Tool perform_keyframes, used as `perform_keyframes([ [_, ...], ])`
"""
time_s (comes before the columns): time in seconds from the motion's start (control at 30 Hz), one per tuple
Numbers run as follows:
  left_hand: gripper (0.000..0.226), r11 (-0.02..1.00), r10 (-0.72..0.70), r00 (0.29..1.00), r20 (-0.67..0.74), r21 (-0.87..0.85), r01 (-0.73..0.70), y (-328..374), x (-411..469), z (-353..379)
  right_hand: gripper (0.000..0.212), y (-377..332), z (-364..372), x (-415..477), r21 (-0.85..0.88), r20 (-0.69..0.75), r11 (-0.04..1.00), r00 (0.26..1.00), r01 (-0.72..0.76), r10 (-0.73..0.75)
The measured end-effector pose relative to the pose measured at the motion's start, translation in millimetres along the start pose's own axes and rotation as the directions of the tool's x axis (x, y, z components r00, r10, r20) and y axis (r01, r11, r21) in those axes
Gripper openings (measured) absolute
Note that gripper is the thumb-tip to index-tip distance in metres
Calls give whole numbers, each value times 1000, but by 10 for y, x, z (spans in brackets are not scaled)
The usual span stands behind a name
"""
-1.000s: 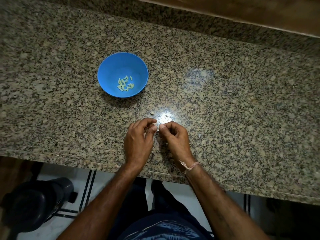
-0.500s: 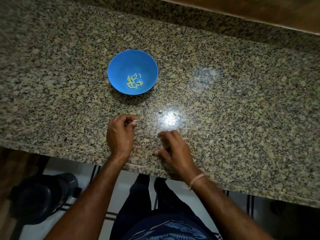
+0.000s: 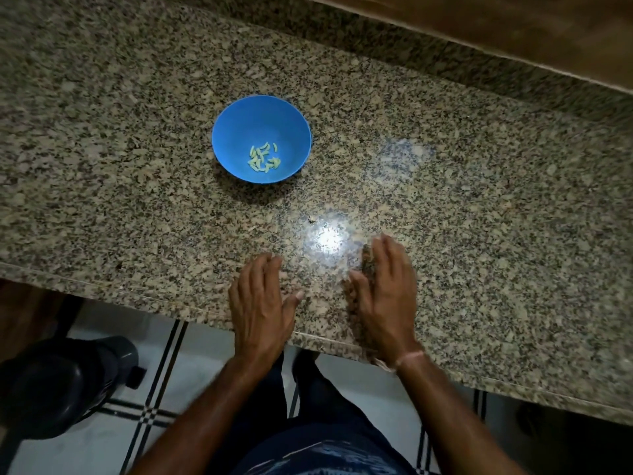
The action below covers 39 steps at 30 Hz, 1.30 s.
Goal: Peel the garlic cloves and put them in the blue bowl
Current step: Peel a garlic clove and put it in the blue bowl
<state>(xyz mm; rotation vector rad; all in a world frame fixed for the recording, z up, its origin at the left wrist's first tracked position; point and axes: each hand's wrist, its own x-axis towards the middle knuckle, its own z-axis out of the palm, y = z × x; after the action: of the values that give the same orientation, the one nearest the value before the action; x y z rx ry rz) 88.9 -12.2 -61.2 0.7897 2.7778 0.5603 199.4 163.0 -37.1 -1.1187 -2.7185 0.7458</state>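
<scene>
The blue bowl stands on the granite counter, with several pale peeled garlic cloves lying at its bottom. My left hand lies flat near the counter's front edge, fingers straight, holding nothing that I can see. My right hand is beside it to the right, also flat with straight fingers and blurred by motion. Both hands are well in front of the bowl. A small scrap of peel lies on the counter between hands and bowl.
A raised granite ledge and a wooden surface run along the back. Below the counter's front edge are a tiled floor and a dark round object at the lower left.
Both hands went from pinching a clove together to lying flat on the counter. The left hand moved away to the left and came back; the right hand slid to the right.
</scene>
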Motion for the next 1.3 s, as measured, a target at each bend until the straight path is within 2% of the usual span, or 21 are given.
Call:
perform_keyframes([
  [0.07, 64, 999, 30, 1000, 3, 33, -30, -15, -54, 63, 77, 297, 1, -142, -176, 79, 979, 990, -100, 116],
  [0.17, 69, 996, 48, 998, 43, 78, -51, 50, 33, 125, 82, 292, 104, -140, -302, 140, 949, 980, -92, 139],
  [0.27, 69, 996, 67, 997, 24, 58, -69, 133, 233, 88, 86, -116, 246, 26, -243, 222, 967, 975, 79, -24],
  [0.33, 56, 997, 77, 995, -56, -8, -78, 137, 305, -10, 87, -305, 292, 147, -176, 267, 966, 953, 191, -139],
  [0.4, 38, 998, 28, 991, -130, -54, -35, 74, 296, -119, 84, -287, 272, 276, -97, 257, 973, 950, 208, -177],
  [0.47, 27, 998, -36, 986, -163, -64, 26, -47, 230, -190, 84, -153, 213, 404, -62, 229, 983, 962, 170, -152],
  [0.57, 13, 994, -42, 987, -152, -106, 26, -185, 142, -165, 84, -178, 171, 670, 4, 276, 979, 941, 202, -195],
  [0.63, 13, 987, -75, 989, -131, -152, 55, -165, 155, -169, 81, -395, 233, 771, 33, 318, 948, 896, 317, -311],
  [0.7, 16, 949, -168, 982, -90, -285, 136, -90, 210, -223, 73, -542, 328, 697, 17, 326, 902, 850, 431, -413],
  [0.83, 12, 738, -366, 931, -21, -615, 276, -2, 259, -354, 52, -445, 439, 280, -53, 186, 864, 855, 501, -485],
  [0.97, 13, 499, -469, 867, 169, -759, 418, -20, 298, -363, 28, -407, 386, 232, -61, 56, 887, 889, 458, -455],
  [1.03, 14, 325, -470, 834, 290, -822, 469, -52, 372, -372, 15, -461, 352, 329, -115, 52, 886, 893, 450, -447],
  [1.1, 16, 83, -413, 799, 437, -856, 511, -46, 440, -383, 10, -535, 334, 395, -101, 39, 918, 923, 384, -382],
  [1.17, 22, -159, -312, 763, 566, -823, 545, 25, 504, -366, 10, -648, 240, 415, 135, 27, 975, 983, 178, -183],
  [1.2, 26, -256, -264, 742, 616, -787, 562, 87, 535, -358, 13, -697, 188, 418, 302, 54, 952, 996, 56, -75],
  [1.23, 30, -338, -219, 725, 653, -748, 572, 145, 562, -362, 15, -763, 123, 396, 435, 92, 900, 996, -24, -18],
  [1.3, 36, -464, -153, 695, 702, -672, 577, 283, 599, -383, 15, -889, 10, 304, 529, 140, 846, 990, -65, -11],
])
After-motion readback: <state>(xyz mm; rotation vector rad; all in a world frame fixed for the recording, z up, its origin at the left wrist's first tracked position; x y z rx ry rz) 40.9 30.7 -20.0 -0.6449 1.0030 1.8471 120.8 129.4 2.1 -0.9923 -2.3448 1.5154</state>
